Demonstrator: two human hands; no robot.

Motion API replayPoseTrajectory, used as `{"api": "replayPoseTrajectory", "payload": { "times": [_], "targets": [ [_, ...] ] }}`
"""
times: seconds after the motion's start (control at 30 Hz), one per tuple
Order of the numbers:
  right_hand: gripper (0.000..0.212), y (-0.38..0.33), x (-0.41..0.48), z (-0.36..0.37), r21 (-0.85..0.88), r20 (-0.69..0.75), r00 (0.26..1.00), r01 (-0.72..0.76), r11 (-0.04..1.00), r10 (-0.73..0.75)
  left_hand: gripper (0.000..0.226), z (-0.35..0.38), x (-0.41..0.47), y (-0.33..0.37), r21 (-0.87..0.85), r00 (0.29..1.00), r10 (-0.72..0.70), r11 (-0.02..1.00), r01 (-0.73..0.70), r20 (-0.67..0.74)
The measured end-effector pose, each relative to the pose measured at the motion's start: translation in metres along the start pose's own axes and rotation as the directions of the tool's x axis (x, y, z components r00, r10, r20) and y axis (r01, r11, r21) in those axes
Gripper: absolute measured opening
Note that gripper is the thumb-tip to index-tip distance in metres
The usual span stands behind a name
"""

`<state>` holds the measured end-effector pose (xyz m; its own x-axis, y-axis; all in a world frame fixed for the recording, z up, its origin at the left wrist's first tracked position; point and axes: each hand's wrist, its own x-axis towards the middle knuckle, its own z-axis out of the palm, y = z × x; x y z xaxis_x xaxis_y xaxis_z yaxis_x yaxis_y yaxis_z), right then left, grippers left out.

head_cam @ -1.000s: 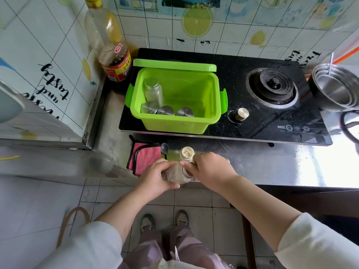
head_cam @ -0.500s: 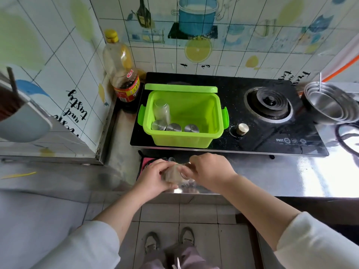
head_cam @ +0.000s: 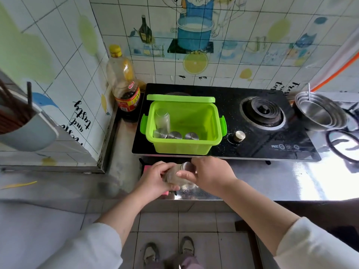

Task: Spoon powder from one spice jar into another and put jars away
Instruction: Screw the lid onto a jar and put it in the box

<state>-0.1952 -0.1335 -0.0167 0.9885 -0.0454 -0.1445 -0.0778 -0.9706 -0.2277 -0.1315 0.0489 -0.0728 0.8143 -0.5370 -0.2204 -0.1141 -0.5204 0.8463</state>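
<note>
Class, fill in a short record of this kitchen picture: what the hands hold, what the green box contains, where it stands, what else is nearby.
Held item: small clear glass spice jar with metal lid, tilted
Left hand: grips the jar's body
Right hand: grips the jar's lid end
Green plastic box: open, on the black glass stove
Box contents: three metal-lidded jars in a row, one clear jar behind the leftmost
Nearby: dark sauce bottle with yellow cap, stacked steel bowls

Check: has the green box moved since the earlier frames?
No. The green box still sits on the stove's left side, just left of the knob; only the camera view shifted.
</note>
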Motion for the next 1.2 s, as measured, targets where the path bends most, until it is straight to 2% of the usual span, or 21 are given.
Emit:
{"api": "replayPoseTrajectory", "payload": {
  "times": [0.07, 0.17, 0.2, 0.3, 0.43, 0.77, 0.87, 0.97, 1.07, 1.13, 1.2],
  "targets": [
    [0.085, 0.003, -0.004, -0.001, 0.105, 0.021, 0.999, 0.041, 0.994, -0.043, 0.060, -0.001, 0.001, -0.004, -0.006, 1.000, -0.013, 1.000, 0.013, -0.003],
    [0.067, 0.006, -0.005, 0.004, 0.217, 0.076, 0.974, 0.194, 0.957, -0.215, 0.060, -0.002, 0.002, -0.008, 0.008, 1.000, -0.012, 1.000, 0.012, -0.020],
    [0.061, 0.005, -0.004, 0.007, 0.223, 0.065, 0.972, 0.206, 0.953, -0.226, 0.061, -0.002, 0.002, -0.007, 0.002, 1.000, -0.011, 1.000, 0.011, -0.021],
    [0.054, 0.005, -0.002, 0.011, 0.234, 0.028, 0.990, 0.131, 0.963, -0.141, 0.065, 0.004, 0.003, -0.010, -0.015, 1.000, -0.010, 1.000, 0.010, -0.005],
    [0.048, 0.004, -0.005, 0.017, 0.168, 0.026, 0.993, 0.113, 0.979, -0.119, 0.066, 0.008, 0.000, -0.013, 0.011, 1.000, 0.018, 1.000, -0.018, -0.011],
    [0.036, -0.004, -0.009, 0.031, 0.427, -0.030, 0.989, -0.120, 0.896, 0.146, 0.066, 0.021, -0.006, -0.011, 0.029, 0.988, 0.095, 0.995, -0.092, -0.124],
    [0.038, -0.006, -0.004, 0.026, 0.476, -0.046, 0.970, -0.189, 0.859, 0.239, 0.068, 0.025, -0.005, -0.006, 0.016, 0.975, 0.124, 0.992, -0.123, -0.184],
    [0.048, -0.007, -0.003, 0.025, 0.403, -0.089, 0.964, -0.196, 0.894, 0.251, 0.065, 0.028, -0.002, -0.005, 0.015, 0.975, 0.135, 0.991, -0.135, -0.176],
    [0.063, 0.001, -0.001, 0.026, 0.245, -0.005, 0.963, -0.260, 0.934, 0.269, 0.064, 0.028, -0.001, -0.007, 0.045, 0.983, 0.130, 0.991, -0.125, -0.131],
    [0.079, 0.005, -0.002, 0.023, 0.139, 0.061, 0.969, -0.245, 0.959, 0.239, 0.065, 0.027, 0.000, -0.010, 0.052, 0.987, 0.116, 0.992, -0.111, -0.108],
    [0.092, 0.008, -0.005, 0.020, 0.171, 0.095, 0.983, -0.170, 0.970, 0.156, 0.065, 0.024, 0.002, -0.012, 0.016, 0.991, 0.089, 0.996, -0.088, -0.099]
  ]
}}
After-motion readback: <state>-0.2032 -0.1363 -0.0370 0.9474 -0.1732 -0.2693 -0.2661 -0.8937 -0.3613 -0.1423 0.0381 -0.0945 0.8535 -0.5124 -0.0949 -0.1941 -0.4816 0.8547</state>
